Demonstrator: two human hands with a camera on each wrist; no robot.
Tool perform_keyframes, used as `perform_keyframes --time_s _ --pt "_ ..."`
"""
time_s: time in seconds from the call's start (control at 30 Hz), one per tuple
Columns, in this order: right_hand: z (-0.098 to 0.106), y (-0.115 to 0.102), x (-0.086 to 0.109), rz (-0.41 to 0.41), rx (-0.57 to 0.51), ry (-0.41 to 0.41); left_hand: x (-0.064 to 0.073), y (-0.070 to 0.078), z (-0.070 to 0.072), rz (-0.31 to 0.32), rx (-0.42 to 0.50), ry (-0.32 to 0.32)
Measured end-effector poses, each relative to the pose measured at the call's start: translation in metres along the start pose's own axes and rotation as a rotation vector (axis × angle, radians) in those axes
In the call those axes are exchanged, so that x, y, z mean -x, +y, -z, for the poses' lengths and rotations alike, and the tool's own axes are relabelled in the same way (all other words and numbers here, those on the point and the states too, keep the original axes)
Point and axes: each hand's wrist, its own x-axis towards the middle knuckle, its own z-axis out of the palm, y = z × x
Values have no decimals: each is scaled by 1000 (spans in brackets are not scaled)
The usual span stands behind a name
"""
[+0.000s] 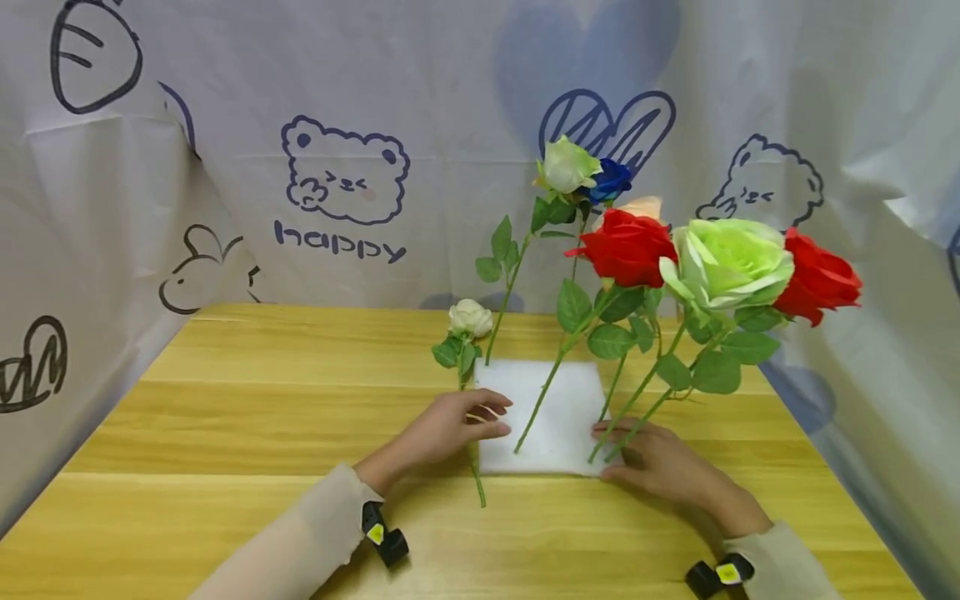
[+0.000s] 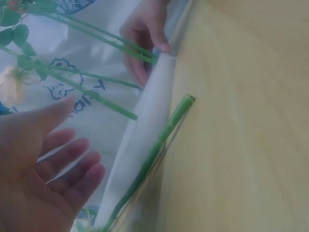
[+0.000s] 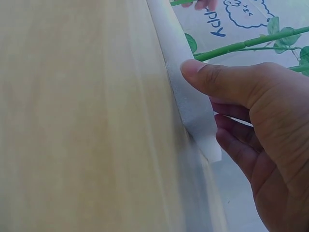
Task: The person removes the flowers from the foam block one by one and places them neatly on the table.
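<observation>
Risk: the white foam block (image 1: 566, 425) on the bench (image 1: 262, 417) could tip rightward under its leaning roses (image 1: 731, 265) if your right hand (image 1: 666, 465), pinching its near-right corner, slackens, since your left hand (image 1: 450, 429), relaxed and empty, braces nothing.

Long-stemmed roses (image 1: 727, 265) lean from a white block (image 1: 562, 417).

- Left hand (image 1: 448, 429) at the left edge of a white block (image 1: 555, 450); right hand (image 1: 667, 468) holds its near right corner.
- Red rose (image 1: 628, 250), green rose (image 1: 733, 267) rise above.
- Small white rose (image 1: 470, 318) lies on wooden table (image 1: 262, 417).
</observation>
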Motion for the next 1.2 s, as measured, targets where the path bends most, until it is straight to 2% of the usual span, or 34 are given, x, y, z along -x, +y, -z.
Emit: perform_keyframes --time_s 0.17,0.33,0.5,0.67,1.2 --pt "-1 2 0 32 28 21 -8 1 -7 -41 17 -41" --pt "-2 1 1 24 -3 3 -10 -2 -12 -75 42 -64" --pt "-1 0 1 8 -21 -10 -10 -2 -17 -68 52 -77" --pt "-1 1 1 11 -16 -6 -10 -3 -22 -57 37 -62" --pt "-2 1 0 3 -4 -11 -9 -4 -31 -94 55 -24"
